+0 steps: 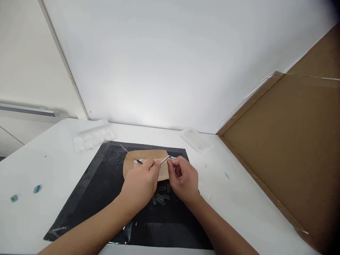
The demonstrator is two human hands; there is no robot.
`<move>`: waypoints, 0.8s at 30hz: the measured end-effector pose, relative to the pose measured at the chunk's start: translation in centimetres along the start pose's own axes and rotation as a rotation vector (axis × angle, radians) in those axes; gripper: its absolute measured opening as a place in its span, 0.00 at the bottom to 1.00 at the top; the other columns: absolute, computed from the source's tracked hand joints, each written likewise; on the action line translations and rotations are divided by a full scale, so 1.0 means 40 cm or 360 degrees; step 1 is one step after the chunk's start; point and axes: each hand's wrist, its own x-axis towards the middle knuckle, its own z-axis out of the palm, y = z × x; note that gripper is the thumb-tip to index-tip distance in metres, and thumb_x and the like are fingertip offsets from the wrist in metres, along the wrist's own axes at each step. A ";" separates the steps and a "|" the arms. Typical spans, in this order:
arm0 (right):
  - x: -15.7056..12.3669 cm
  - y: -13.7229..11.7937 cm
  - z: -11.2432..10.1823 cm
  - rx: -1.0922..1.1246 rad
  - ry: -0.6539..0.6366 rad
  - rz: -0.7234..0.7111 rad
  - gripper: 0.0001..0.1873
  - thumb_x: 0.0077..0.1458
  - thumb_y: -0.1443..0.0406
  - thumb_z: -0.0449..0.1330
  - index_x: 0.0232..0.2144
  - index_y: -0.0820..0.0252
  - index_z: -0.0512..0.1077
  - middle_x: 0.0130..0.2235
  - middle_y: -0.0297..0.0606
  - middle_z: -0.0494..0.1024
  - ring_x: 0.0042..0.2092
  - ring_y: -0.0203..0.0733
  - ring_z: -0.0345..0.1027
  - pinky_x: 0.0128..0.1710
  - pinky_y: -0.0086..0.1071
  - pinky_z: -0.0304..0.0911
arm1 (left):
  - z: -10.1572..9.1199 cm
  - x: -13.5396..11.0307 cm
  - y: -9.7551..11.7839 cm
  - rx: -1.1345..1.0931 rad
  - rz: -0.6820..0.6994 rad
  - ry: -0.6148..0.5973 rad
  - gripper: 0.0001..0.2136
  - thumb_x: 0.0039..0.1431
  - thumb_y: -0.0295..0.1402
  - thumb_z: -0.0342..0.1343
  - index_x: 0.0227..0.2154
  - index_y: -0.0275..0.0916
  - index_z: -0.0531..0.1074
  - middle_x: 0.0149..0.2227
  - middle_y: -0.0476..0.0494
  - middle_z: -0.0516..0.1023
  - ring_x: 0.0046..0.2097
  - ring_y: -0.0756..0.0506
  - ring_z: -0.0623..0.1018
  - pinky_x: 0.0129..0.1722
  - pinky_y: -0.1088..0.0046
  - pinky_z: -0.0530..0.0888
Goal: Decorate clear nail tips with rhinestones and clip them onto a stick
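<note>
My left hand is closed around a thin grey stick, whose far end points up and to the right. My right hand pinches thumb and fingertips together close to that end; what it holds, if anything, is hidden or too small to make out. Both hands are over a brown paper sheet on a black mat. A small dark, branching piece lies on the paper by my left knuckles. Several clear false nail tips are scattered on the mat below my hands.
A white compartment tray stands at the back left, and a shallow translucent tray at the back right. Small white dots lie beside my right wrist. Two blue-green pieces are at left. A cardboard panel borders the right side.
</note>
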 end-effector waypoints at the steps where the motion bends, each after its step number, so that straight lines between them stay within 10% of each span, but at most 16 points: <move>1: 0.000 0.001 0.000 0.0022 -0.0055 -0.0039 0.10 0.67 0.64 0.58 0.31 0.55 0.67 0.26 0.29 0.66 0.26 0.35 0.60 0.27 0.31 0.55 | -0.001 -0.001 0.000 0.0001 0.0007 -0.0010 0.10 0.71 0.29 0.50 0.48 0.42 0.74 0.37 0.44 0.79 0.31 0.44 0.77 0.25 0.70 0.68; 12: -0.001 0.000 -0.004 0.0023 -0.0174 -0.0215 0.09 0.67 0.65 0.58 0.32 0.55 0.67 0.28 0.31 0.70 0.27 0.35 0.62 0.28 0.31 0.55 | -0.002 -0.003 -0.001 0.0015 0.0049 0.0058 0.10 0.72 0.30 0.49 0.49 0.39 0.73 0.38 0.42 0.78 0.33 0.44 0.78 0.27 0.70 0.72; 24: 0.019 0.034 -0.020 0.0153 -0.0131 0.0193 0.09 0.68 0.58 0.58 0.36 0.54 0.72 0.33 0.34 0.78 0.31 0.39 0.70 0.33 0.32 0.65 | -0.009 0.000 0.000 -0.0097 0.0013 0.0161 0.11 0.73 0.31 0.49 0.52 0.40 0.73 0.42 0.42 0.80 0.37 0.44 0.80 0.30 0.70 0.73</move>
